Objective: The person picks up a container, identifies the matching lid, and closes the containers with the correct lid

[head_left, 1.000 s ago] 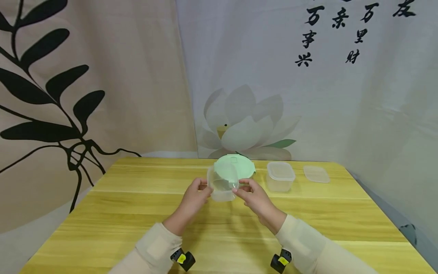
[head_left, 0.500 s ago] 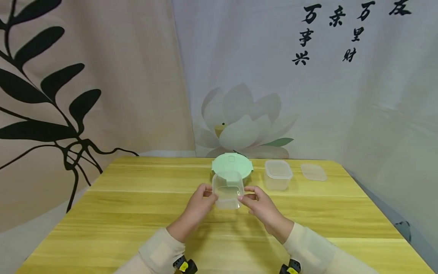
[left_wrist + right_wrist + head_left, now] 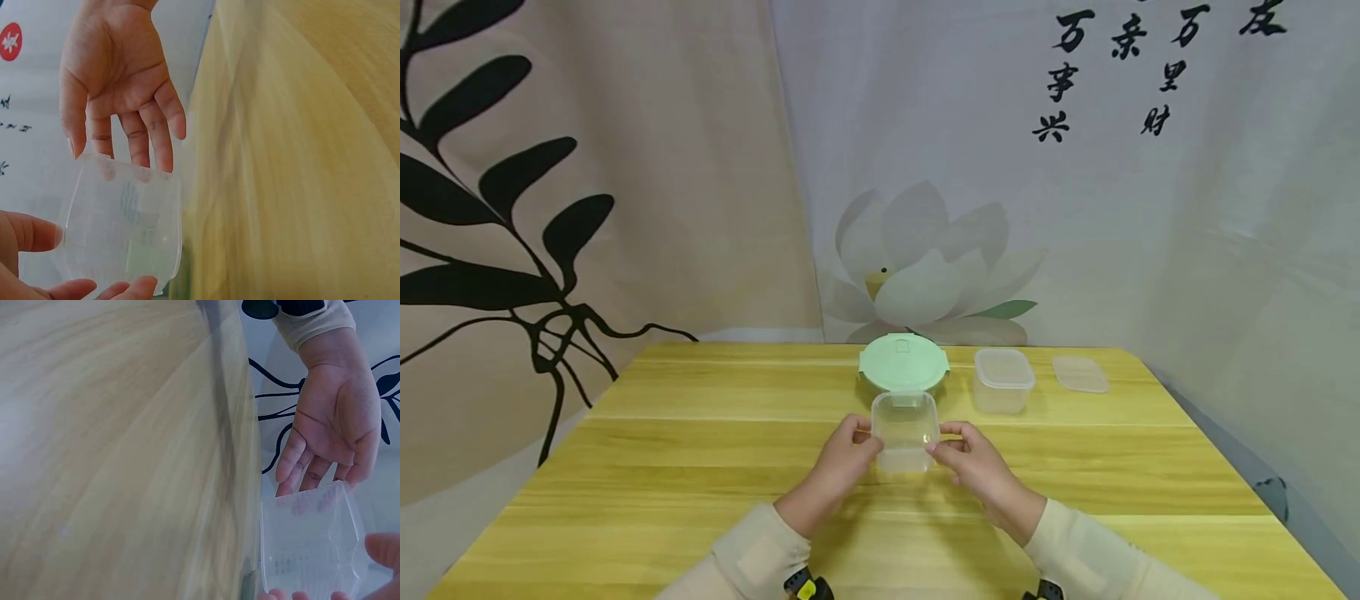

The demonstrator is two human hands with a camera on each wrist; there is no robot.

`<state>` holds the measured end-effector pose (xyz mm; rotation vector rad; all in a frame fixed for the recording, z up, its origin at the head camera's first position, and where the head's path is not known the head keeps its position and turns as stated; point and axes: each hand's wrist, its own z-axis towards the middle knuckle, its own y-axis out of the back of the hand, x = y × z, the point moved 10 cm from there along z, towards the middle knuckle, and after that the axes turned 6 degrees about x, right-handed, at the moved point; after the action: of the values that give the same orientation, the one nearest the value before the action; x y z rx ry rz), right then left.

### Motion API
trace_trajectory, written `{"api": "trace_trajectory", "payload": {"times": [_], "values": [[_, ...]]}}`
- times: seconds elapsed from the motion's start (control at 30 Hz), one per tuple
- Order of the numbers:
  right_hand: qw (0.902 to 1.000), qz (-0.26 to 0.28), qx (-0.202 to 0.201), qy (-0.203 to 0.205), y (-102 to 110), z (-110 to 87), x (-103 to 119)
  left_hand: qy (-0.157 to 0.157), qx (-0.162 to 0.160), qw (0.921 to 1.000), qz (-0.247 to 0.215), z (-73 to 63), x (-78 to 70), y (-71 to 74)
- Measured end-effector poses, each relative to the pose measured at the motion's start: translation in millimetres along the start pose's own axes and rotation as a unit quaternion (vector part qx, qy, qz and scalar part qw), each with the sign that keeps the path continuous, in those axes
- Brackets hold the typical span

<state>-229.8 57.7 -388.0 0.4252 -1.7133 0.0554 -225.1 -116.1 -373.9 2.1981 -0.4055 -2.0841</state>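
A clear plastic food container (image 3: 905,423), without a lid on it, is held above the table in front of a round mint-green lunch box (image 3: 904,363). My left hand (image 3: 841,463) grips its left side between thumb and fingers, and my right hand (image 3: 987,477) grips the right side the same way. In the left wrist view the see-through container (image 3: 122,219) spans the gap between both hands, fingertips showing through its wall. The right wrist view has the container (image 3: 312,544) at the bottom, my left hand (image 3: 337,419) beyond it.
Behind and to the right, a similar clear container with its lid on (image 3: 1003,382) stands on the wooden table (image 3: 700,467). A flat translucent lid (image 3: 1080,374) lies farther right. A printed cloth backdrop (image 3: 925,125) hangs behind the table's back edge.
Both hands have brought the clear container down and nearer to me, away from the green lunch box, which it overlapped more before. The view has shifted slightly right.
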Motion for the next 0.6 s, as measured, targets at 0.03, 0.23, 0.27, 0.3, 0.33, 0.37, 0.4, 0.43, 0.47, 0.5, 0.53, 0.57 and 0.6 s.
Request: {"api": "trace_trajectory", "payload": {"times": [0.03,0.23,0.27,0.3,0.33,0.37,0.4,0.43,0.47,0.5,0.53,0.57,0.6], "values": [[1.0,-0.002,0.0,-0.002,0,-0.3,-1,0.002,0.002,1.0,0.0,-0.1,1.0,-0.8],[1.0,-0.003,-0.002,-0.009,1,-0.6,-7,0.015,0.016,0.9997,0.004,1.2,7.6,-6.1],[1.0,-0.002,-0.001,-0.009,1,-0.4,-8,0.015,0.018,0.9997,0.004,1.7,8.5,-6.8],[1.0,-0.001,0.0,-0.01,1,-0.2,-9,0.016,0.018,0.9997,0.005,2.2,9.3,-7.3],[0.9999,0.001,0.002,-0.01,1,-0.1,-10,0.017,0.019,0.9997,0.004,2.8,10.1,-7.8],[0.9999,0.002,0.003,-0.01,1,0.2,-11,0.017,0.019,0.9997,0.003,3.4,10.8,-8.3],[0.9999,0.005,0.004,-0.011,0,0.5,-12,0.018,0.019,0.9996,0.002,4.0,11.6,-8.8],[0.9999,0.006,0.005,-0.012,1,0.7,-13,0.018,0.02,0.9996,0.001,4.7,12.3,-9.3],[0.9999,0.009,0.005,-0.013,1,1.1,-14,0.018,0.02,0.9996,0.0,5.3,12.8,-9.8],[0.9998,0.011,0.004,-0.014,1,1.5,-15,0.019,0.021,0.9996,0.0,6.0,13.4,-10.3],[0.9998,0.013,0.004,-0.015,1,1.8,-15,0.019,0.022,0.9996,-0.001,6.7,14.1,-10.9],[0.9998,0.014,0.004,-0.016,2,2.1,-16,0.02,0.023,0.9995,-0.002,7.2,14.5,-11.6],[0.9997,0.017,0.003,-0.017,2,2.4,-17,0.021,0.024,0.9995,-0.003,7.8,15.0,-12.3]]}}
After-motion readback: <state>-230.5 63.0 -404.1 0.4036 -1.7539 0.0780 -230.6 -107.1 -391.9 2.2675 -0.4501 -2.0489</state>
